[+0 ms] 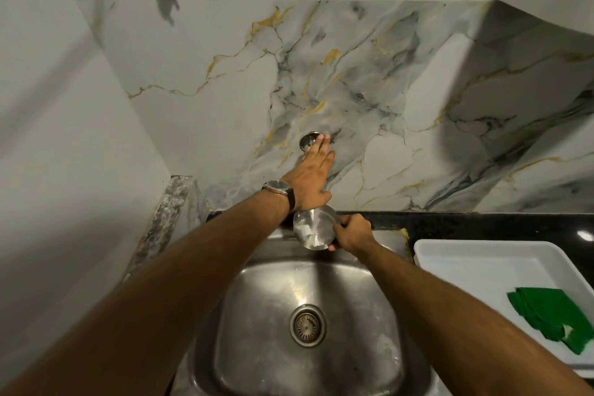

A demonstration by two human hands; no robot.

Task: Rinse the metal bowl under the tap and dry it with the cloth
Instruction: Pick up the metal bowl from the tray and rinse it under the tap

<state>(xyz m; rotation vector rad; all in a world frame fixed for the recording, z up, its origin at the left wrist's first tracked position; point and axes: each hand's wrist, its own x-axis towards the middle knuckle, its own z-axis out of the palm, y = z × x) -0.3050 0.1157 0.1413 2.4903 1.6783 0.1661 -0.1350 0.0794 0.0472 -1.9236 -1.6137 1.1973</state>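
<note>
The small metal bowl (313, 228) is held above the back edge of the steel sink (379, 325), its hollow facing me. My right hand (352, 231) grips its right rim. My left hand (310, 178), with a watch on the wrist, lies over the tap (308, 140) on the marble wall, fingers stretched and touching the tap's round wall plate. The spout is hidden under that hand. I cannot make out running water. The green cloth (553, 315) lies folded in a white tray (466, 260) to the right of the sink.
The sink's drain (308, 325) sits in the middle of the basin. A black countertop (482, 225) runs behind the tray. A plain wall (64, 170) closes in on the left, and a stone ledge (170, 219) stands by the sink's left corner.
</note>
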